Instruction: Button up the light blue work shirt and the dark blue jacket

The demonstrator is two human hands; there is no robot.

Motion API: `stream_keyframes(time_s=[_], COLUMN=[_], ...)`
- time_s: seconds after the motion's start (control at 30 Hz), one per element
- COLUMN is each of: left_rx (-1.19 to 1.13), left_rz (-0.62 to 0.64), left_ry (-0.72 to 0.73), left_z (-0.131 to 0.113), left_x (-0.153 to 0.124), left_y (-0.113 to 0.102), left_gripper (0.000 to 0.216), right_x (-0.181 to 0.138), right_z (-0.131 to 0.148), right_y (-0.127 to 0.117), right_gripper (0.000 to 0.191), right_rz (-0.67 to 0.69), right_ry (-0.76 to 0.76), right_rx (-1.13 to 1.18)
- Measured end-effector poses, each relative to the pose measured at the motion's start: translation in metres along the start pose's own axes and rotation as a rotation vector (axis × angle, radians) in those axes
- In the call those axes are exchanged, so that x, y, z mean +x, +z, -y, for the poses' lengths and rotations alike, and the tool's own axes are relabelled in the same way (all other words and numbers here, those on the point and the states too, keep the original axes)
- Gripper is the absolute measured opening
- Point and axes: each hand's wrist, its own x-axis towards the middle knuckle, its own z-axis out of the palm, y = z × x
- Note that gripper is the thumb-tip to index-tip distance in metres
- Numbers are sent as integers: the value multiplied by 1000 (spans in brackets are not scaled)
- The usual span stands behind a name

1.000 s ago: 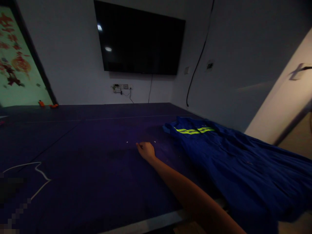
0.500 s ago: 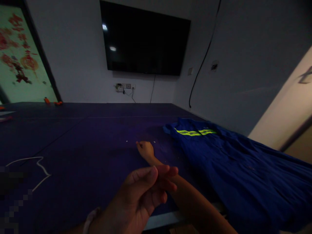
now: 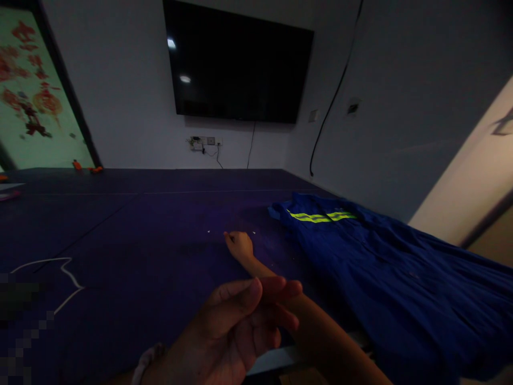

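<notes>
My left hand (image 3: 240, 326), a light band round its wrist, is raised in the foreground, palm partly showing. Its fingers are loosely bent and somewhat apart, the thumb lies close to the index finger, and nothing shows in the grasp. Behind it my right forearm reaches in from the lower right. My right hand (image 3: 239, 245) is closed in a fist at the purple surface (image 3: 160, 224), with no object showing in it. Two tiny white bits lie on either side of that fist. The left fingers overlap the right forearm in view; whether they touch it I cannot tell.
A blue garment (image 3: 360, 256) with a yellow reflective stripe covers the right side. On the left lies a white cable (image 3: 66, 267). Small orange objects (image 3: 95, 170) sit at the far left edge. A television (image 3: 240, 64) hangs on the wall, above sockets (image 3: 210, 141).
My left hand has shifted slightly right and down, and its fingers have straightened a little. My right fist has stayed in place.
</notes>
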Motion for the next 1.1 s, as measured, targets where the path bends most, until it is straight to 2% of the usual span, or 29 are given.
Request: stream_keyframes(time_s=[0.1,0.23,0.4,0.63,1.1], left_rx=[22,45,0,-11,64], left_rz=[-4,17,158,342,340], left_ry=[36,81,68,33,63], left_z=[-1,-1,2,-3,-2], left_x=[3,20,34,25,31], left_y=[-1,-12,-26,-17,-21], left_gripper=[24,18,19,26,26], right_x=[0,2,3,1,2], right_z=[0,-1,-2,-1,-1], right_y=[0,3,6,3,4], right_gripper=[39,39,40,42,39], right_rz=[3,-11,-11,-7,-17], right_ry=[6,-1,-1,-8,-7], right_rx=[11,13,6,16,64])
